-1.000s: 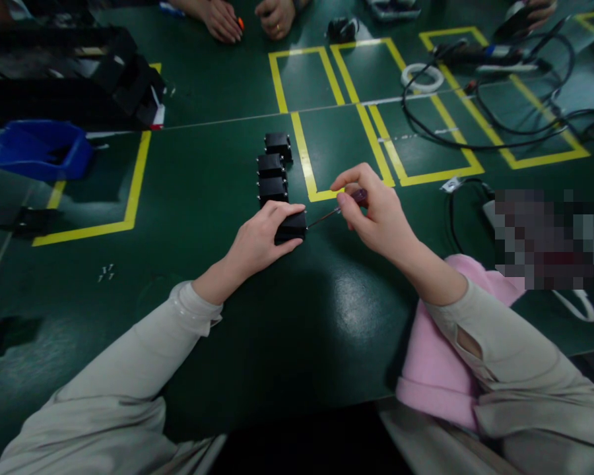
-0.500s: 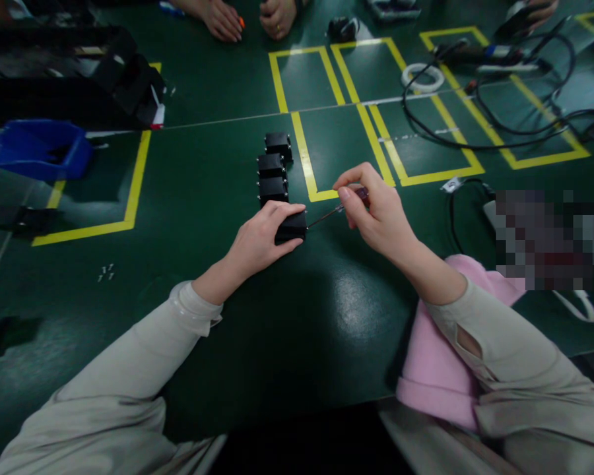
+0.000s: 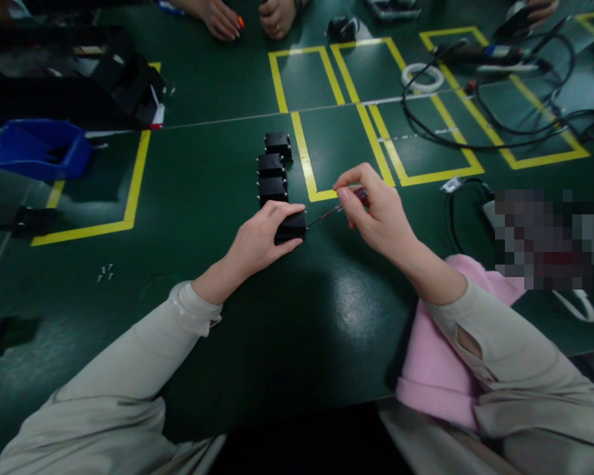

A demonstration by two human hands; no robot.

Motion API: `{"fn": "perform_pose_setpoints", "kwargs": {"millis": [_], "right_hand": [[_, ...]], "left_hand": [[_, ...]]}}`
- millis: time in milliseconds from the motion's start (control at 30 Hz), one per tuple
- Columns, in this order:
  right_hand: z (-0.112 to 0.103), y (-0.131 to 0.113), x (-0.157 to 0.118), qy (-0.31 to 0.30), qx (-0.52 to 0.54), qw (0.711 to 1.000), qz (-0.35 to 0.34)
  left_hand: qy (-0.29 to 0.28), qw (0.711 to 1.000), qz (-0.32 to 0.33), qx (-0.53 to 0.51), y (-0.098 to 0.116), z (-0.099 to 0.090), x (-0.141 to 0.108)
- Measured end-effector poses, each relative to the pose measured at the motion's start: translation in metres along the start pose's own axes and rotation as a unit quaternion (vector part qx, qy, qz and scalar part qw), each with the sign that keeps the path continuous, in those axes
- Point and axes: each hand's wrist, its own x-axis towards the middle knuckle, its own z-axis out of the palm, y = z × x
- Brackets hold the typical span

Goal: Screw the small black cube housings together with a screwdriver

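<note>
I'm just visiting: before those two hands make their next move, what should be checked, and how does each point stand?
1. Block steadied: ok, the left hand holds it.
2. Screwdriver gripped: ok, in the right hand.
3. Tip at the block's right end: ok.
4. Tip properly seated: cannot tell, too small to see.
5. Loose screws out of the way: ok, off to the left.
6. Pink cloth apart from the block: ok, over to the right.

Black block partly hidden under the left hand — screwdriver handle mostly hidden within the right hand
</note>
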Motion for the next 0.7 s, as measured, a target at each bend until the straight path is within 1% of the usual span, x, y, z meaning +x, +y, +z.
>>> {"fn": "perform_pose_setpoints", "kwargs": {"millis": [500, 700], "right_hand": [[-0.0017, -0.0035, 0.0012, -0.008, -0.017, 1.000, 0.006], [-0.0017, -0.0059, 0.0004, -0.014, 0.005, 1.000, 0.002]], "left_hand": [[0.003, 1.000, 0.002, 0.002, 0.0000, 0.0006, -0.0001], [0.002, 1.000, 0.000, 0.000, 0.0006, 0.0002, 0.0001]]}}
